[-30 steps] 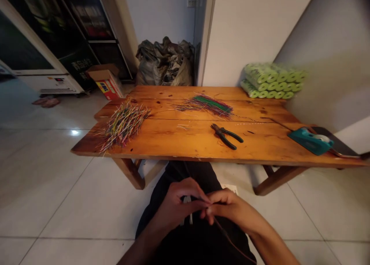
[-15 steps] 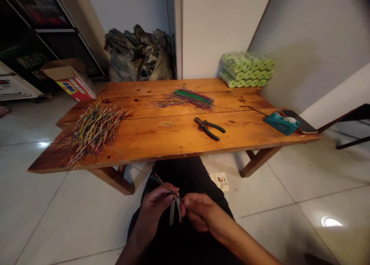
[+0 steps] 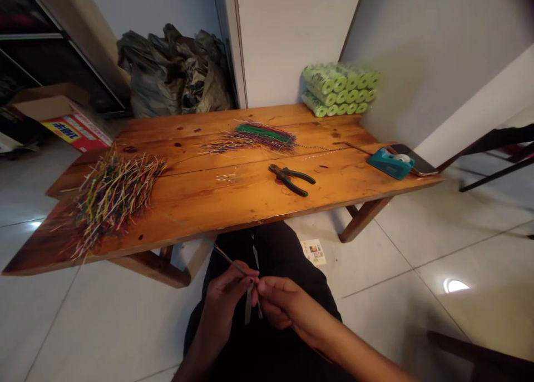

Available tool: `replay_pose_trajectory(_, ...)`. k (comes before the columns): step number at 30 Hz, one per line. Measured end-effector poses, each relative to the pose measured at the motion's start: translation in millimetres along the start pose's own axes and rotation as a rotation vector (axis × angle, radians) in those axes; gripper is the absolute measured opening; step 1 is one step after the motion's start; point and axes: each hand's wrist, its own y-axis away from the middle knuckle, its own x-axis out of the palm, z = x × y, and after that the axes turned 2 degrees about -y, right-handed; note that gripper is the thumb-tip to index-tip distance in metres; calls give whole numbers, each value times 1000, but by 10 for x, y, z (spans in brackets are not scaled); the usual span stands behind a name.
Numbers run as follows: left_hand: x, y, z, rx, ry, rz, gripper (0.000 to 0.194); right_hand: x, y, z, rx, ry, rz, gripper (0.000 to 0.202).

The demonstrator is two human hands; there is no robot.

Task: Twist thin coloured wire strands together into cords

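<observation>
Over my lap, my left hand (image 3: 228, 288) pinches a thin bundle of coloured wires (image 3: 225, 256), whose ends stick out up and to the left. My right hand (image 3: 280, 301) is closed at the other end of the wires, fingertips pressed together and close to the left fingertips. Greyish flat strips (image 3: 248, 308) hang down between the hands; what they are made of cannot be told. What lies inside the right fingers is mostly hidden. Diagonal cutters (image 3: 287, 180) with dark green handles lie on the wooden table in front of my hands.
The wooden table (image 3: 192, 204) bears a large heap of wire pieces (image 3: 119, 196), a smaller wire pile (image 3: 267, 135), a teal tape dispenser (image 3: 391, 163), a phone (image 3: 421, 162) and green rolls (image 3: 340, 90). Beyond are bulky bags (image 3: 175, 73) and an open cardboard box (image 3: 69, 118).
The view has turned right, so the table and its things sit further left. The hands have drawn slightly closer together, and a pale strip now shows above them across the lap.
</observation>
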Motion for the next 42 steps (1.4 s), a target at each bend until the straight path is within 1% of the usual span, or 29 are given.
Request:
replay_pose_trajectory(5,22,-40,-13,-22,-20,3,12,-8,-3,19,2,39,-34,27)
replay_pose_trajectory(10,101,-114,-52,-17,-16,-28,10,-22,18,89,-7,68,-85,25)
replay_pose_trajectory(14,140,-147,-50,-16,-15,-4,8,-54,27,100,-9,79,-102,26)
replay_pose_trajectory(18,125,-170,4,-34,-10,-3,10,-103,9,83,-4,98,-106,26)
replay_pose_trajectory(21,79,-191,16,-28,-12,-39,10,-146,0,101,9,138,-80,30)
replay_pose_trajectory(23,29,-183,-50,26,-26,-64,8,-172,10,134,22,146,-64,30)
replay_pose_trajectory(25,-28,-143,-188,142,-91,-34,6,-188,31,184,34,155,-62,29)
replay_pose_trajectory(28,-102,-40,-442,375,-287,129,12,-188,62,269,85,193,-44,27)
replay_pose_trajectory(30,-127,23,-555,476,-361,208,15,-185,70,305,145,225,8,31)
replay_pose_trajectory(31,-131,46,-582,505,-372,218,15,-186,70,313,168,244,46,33)
replay_pose_trajectory(33,-125,77,-585,530,-365,192,13,-198,65,306,178,283,122,35)
replay_pose_trajectory(35,-107,101,-561,539,-353,160,11,-218,60,281,150,345,171,34)
replay_pose_trajectory(37,-86,131,-557,539,-350,157,11,-237,60,251,113,426,166,34)
replay_pose_trajectory(39,-69,172,-592,522,-377,171,12,-247,66,225,82,481,129,35)
replay_pose_trajectory(42,-53,236,-667,533,-462,214,15,-235,87,196,52,478,94,35)
